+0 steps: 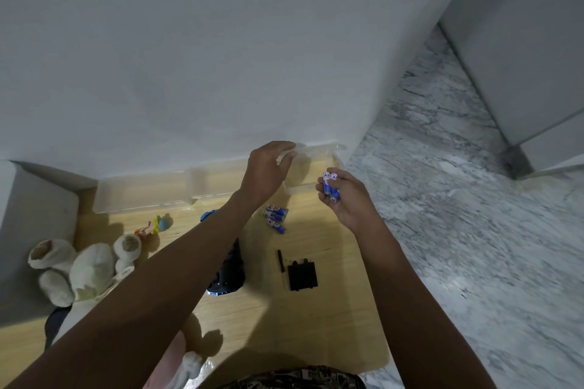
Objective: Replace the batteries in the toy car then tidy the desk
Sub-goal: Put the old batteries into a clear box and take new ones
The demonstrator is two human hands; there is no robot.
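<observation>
Two blue batteries (pixel 330 186) are gripped in the right hand (pixel 346 199), right of centre in the frame, with the fingers curled round them and the white ends pointing up. The left hand (pixel 268 167), just above centre, is closed on the raised lid (pixel 316 150) of a clear plastic box (pixel 294 189) that stands against the wall at the far edge of the wooden desk (pixel 331 325). Whether the held cells are fresh ones drawn from the box or spent ones bound for it cannot be told.

Three more batteries (pixel 275 217) are seen lying loose on the desk just below the left wrist. The toy car (pixel 228 275), dark with blue trim, lies near the middle of the frame, largely hidden under the left forearm. Its black battery cover (pixel 302 275) has been taken off and lies to the right of it, with a small red-handled screwdriver (pixel 280 262) just beside the cover.

The battery swap is judged to be in hand, with the compartment open and the tidying not yet begun. For the next move the lid must be let go, the held cells carried to their proper place, and polarity matched before the cover is screwed back.

A white plush toy (pixel 85 268) and a small coloured figure (pixel 156 226) are seen at the lower left
</observation>
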